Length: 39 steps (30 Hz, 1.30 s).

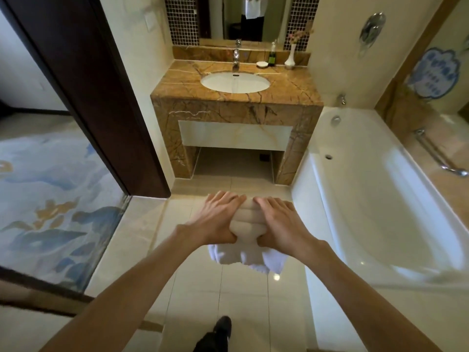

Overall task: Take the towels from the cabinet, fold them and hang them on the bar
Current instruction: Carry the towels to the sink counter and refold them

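White towels (247,219), pinched by our left hand (215,219) and right hand (281,222) with fingers (223,199) splayed, may drop their sagging bottom layer.

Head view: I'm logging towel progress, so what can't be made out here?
All in the head view:
- Towels: count unclear; the left hand and right hand grip and cover the stack's sides.
- Mirror: reflection cut off by the top edge.
- Wall sign: lettering blurred.

Towels (247,222): your left hand (218,218) and right hand (281,221) cover both sides; number in the stack cannot be told.
Wall sign (436,72): lettering too blurred to read.
Mirror (233,19): your reflection cut off by the top edge.
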Motion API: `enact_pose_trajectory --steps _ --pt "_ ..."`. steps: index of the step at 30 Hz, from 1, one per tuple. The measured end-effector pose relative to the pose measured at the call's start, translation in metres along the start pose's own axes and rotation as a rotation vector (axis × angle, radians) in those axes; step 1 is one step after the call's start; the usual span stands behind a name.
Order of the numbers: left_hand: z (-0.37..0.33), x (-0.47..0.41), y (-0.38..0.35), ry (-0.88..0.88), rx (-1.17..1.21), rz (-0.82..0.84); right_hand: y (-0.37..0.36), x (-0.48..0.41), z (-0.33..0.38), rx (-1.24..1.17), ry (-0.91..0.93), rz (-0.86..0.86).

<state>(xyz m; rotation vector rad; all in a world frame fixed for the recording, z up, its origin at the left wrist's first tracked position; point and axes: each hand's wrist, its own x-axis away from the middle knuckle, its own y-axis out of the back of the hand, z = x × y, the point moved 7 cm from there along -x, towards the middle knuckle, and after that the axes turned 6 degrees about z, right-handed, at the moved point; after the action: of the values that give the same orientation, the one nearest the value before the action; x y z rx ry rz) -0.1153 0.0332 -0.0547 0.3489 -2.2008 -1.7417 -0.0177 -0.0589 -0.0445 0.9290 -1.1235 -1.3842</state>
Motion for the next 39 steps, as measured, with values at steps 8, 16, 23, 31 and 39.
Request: enact_pose_trajectory --steps 8,16,23,31,39 --pt "0.050 -0.095 0.037 -0.055 -0.057 -0.003 0.034 -0.093 -0.042 0.051 -0.074 -0.056" --pt "0.078 -0.185 0.059 -0.070 -0.086 -0.011 0.059 -0.160 -0.095 0.038 -0.151 -0.061" --pt "0.083 -0.277 0.060 -0.080 -0.084 0.014 0.070 -0.207 -0.172 -0.013 -0.183 -0.073" --pt "0.100 -0.373 0.087 -0.034 -0.095 0.004 0.105 -0.276 -0.246 -0.010 -0.109 -0.114" --pt "0.133 -0.447 0.105 -0.004 -0.097 0.009 0.122 -0.346 -0.295 -0.013 -0.089 -0.110"
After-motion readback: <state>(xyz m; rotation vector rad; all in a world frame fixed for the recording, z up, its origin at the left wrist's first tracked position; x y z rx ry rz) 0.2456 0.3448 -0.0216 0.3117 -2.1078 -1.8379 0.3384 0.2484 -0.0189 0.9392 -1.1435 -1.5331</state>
